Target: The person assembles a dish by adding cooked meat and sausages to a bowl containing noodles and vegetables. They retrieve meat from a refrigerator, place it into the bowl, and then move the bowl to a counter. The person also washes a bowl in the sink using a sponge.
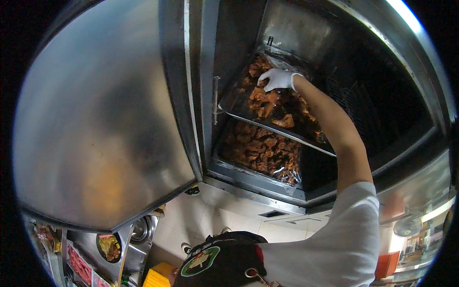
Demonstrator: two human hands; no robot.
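Observation:
My right hand (278, 79), in a white glove, reaches into an open steel cabinet. Its fingers curl around a browned piece of meat at the far part of the upper tray, their tips partly hidden. Reddish-brown meat pieces (263, 101) lie spread over that dark tray, whose metal front rim (267, 125) slants across the opening. Low at the picture's bottom, my left hand (171, 273) shows only in part beside a yellow container (158, 276), and appears to grip its edge close to my dark apron.
Below the upper tray sits a plastic-lined tray of similar meat (263, 148). The cabinet's steel door (100, 110) stands swung out on the left. Wire racks (351, 98) line the right inner wall. A counter (134, 256) with a dark pan of food (109, 247) is at lower left.

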